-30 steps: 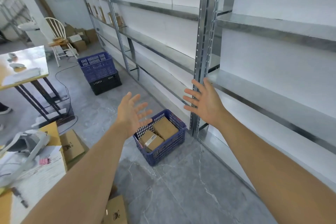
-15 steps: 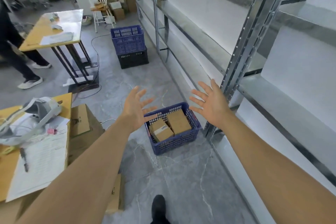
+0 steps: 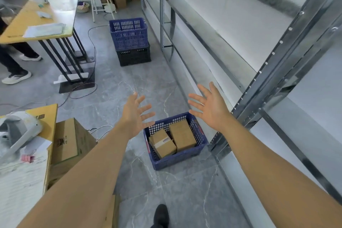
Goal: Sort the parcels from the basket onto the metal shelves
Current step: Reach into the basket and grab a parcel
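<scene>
A blue plastic basket stands on the grey floor beside the metal shelves. Two brown cardboard parcels lie in it: a smaller one with a white label on the left and a longer plain one on the right. My left hand hovers above the basket's left rim, fingers spread and holding nothing. My right hand hovers above the basket's right rim, also spread and holding nothing. The shelf boards near me carry nothing.
Two stacked crates, blue on black, stand further along the shelves. A desk with cables on the floor is at the left, a person's legs beside it. A cardboard box and a paper-covered table sit near left. My shoe is below.
The view has tilted down and come nearer the basket. Both hands stay spread and have lowered towards the basket, keeping it between them.
</scene>
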Demonstrator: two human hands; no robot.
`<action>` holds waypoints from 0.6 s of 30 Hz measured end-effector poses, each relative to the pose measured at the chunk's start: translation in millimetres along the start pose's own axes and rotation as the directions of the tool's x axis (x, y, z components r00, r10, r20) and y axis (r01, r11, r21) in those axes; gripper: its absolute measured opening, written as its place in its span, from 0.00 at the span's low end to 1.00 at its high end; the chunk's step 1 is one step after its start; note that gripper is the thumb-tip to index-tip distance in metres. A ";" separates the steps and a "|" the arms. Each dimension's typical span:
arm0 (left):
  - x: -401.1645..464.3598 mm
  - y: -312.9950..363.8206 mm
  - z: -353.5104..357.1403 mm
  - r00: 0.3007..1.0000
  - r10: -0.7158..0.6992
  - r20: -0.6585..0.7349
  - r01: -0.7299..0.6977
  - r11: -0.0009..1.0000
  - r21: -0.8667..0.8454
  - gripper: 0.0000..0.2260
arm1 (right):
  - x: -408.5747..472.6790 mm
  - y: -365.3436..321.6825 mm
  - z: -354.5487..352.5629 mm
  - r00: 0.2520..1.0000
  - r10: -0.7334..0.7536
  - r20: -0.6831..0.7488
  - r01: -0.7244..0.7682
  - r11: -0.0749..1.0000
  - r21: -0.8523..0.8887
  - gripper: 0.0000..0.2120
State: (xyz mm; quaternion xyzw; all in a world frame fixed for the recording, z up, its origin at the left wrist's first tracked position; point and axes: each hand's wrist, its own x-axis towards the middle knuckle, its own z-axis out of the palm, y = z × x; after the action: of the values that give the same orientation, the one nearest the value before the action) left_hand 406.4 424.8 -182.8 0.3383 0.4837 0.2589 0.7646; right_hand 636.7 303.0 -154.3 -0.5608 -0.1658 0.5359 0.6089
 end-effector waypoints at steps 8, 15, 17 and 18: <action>60.8 17.2 0.0 0.998 -0.029 -0.060 0.029 1.000 0.006 0.27 | 79.1 -8.9 11.7 0.997 0.063 0.038 -0.062 0.998 -0.030 0.30; 118.6 10.5 17.2 0.983 -0.059 -0.171 0.053 0.998 -0.041 0.26 | 162.8 -12.5 -9.3 0.982 0.160 0.098 -0.150 0.983 -0.103 0.29; 136.2 5.1 24.2 0.974 -0.069 -0.215 0.056 0.996 -0.065 0.27 | 188.5 -13.3 -17.3 0.972 0.198 0.124 -0.181 0.974 -0.137 0.30; 145.5 1.7 27.6 0.969 -0.075 -0.237 0.057 0.995 -0.080 0.27 | 201.6 -12.8 -21.4 0.967 0.215 0.134 -0.195 0.969 -0.151 0.30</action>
State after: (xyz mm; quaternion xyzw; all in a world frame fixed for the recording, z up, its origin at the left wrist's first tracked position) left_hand 489.5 523.8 -255.3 0.2602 0.5739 0.2897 0.7204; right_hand 734.5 463.8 -230.5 -0.5738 -0.1882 0.6239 0.4961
